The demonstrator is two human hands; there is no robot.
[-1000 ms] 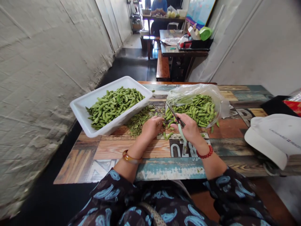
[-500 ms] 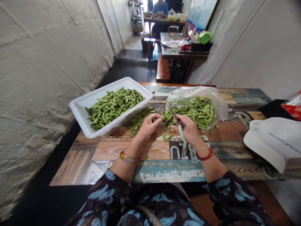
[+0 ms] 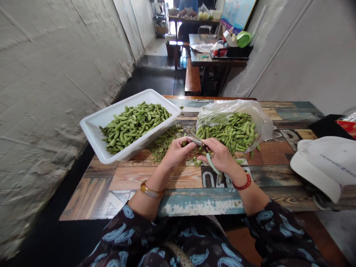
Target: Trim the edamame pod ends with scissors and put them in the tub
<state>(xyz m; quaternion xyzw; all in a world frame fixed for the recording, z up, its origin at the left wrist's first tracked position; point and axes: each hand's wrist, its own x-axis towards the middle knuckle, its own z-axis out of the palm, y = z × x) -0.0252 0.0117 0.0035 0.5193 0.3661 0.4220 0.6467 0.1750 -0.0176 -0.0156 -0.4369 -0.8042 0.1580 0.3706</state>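
Observation:
Between the fingertips of my left hand (image 3: 178, 150) is a green edamame pod (image 3: 184, 143), mostly hidden by the fingers. My right hand (image 3: 219, 154) grips scissors (image 3: 210, 159) with pale green handles; their blades point left and reach the pod at my left fingertips. A white plastic tub (image 3: 129, 157) of edamame pods stands to the left. On the right, a clear plastic bag (image 3: 219, 107) lies on its side with more pods spilling from its mouth. A heap of trimmed stem bits (image 3: 161, 146) lies between tub and bag, and a few loose pods rest near my hands.
The patterned wooden table (image 3: 155, 176) carries a white cap (image 3: 322, 163) at the right. Behind it are a bench (image 3: 193, 76) and another table (image 3: 200, 57) with a green bowl (image 3: 244, 39). A person in blue (image 3: 188, 5) sits farther back. A wall runs along the left.
The scissors have swung from pointing up and away to pointing left, their blades now at the pod in my left hand. My hands have come closer together.

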